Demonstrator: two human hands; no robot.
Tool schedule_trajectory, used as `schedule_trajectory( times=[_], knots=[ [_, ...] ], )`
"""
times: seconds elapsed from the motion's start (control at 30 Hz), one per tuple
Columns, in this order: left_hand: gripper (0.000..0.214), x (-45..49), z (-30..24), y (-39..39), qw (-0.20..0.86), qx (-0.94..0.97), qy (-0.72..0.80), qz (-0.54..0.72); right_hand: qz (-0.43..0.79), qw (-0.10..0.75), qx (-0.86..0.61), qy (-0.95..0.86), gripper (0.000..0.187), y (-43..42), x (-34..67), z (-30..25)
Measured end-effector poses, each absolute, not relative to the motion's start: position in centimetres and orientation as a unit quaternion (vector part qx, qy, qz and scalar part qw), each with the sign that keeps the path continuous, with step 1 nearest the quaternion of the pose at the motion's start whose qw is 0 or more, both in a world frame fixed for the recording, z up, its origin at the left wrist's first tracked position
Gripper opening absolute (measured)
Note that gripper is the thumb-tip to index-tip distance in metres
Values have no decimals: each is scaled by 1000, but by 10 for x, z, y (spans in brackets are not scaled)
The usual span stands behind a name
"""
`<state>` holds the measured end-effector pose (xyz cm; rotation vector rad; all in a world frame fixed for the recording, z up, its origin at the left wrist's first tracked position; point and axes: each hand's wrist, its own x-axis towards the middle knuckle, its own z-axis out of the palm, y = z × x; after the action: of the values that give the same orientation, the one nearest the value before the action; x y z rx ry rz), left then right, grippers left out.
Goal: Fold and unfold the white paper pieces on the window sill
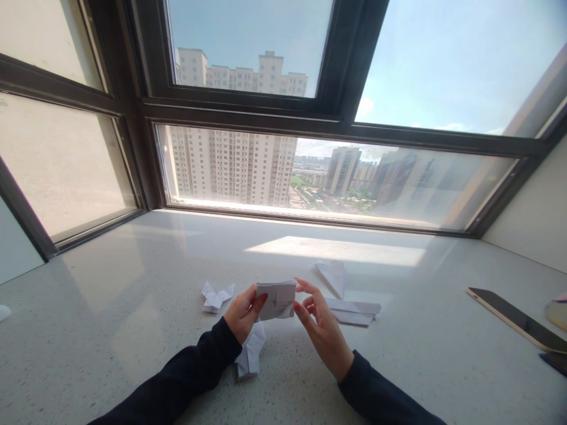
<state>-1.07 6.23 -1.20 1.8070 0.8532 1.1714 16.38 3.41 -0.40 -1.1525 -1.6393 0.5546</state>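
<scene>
A folded sheet of white paper (277, 298) is held up above the speckled white sill, with dark lines on its face. My left hand (243, 311) pinches its left edge, thumb in front. At its right edge is my right hand (319, 321), with thumb and index finger apart and the fingertips close to or touching the paper. Just left of my left hand lies a folded paper star-like shape (217, 297). Below the held paper is another folded paper piece (251, 352), partly hidden by my left hand and sleeve.
Behind my right hand lie a folded paper triangle (333, 277) and a long folded paper strip (354, 311). A phone (516, 319) rests at the right, near a dark object (554, 362) cut off by the frame. Dark-framed windows (310, 127) border the sill (133, 330).
</scene>
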Motion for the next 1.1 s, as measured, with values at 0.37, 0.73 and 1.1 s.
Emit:
schedule_trajectory(
  times=[0.37,0.73,1.1],
  knots=[
    [31,-12,-11,63,251,788,363,430,100,398,-489,-770,19,37,171,-1],
    [25,-10,-12,55,229,819,319,417,93,353,-499,-786,27,38,172,1],
    [27,-9,-20,57,292,786,389,382,371,264,-510,-730,23,45,186,12]
  ],
)
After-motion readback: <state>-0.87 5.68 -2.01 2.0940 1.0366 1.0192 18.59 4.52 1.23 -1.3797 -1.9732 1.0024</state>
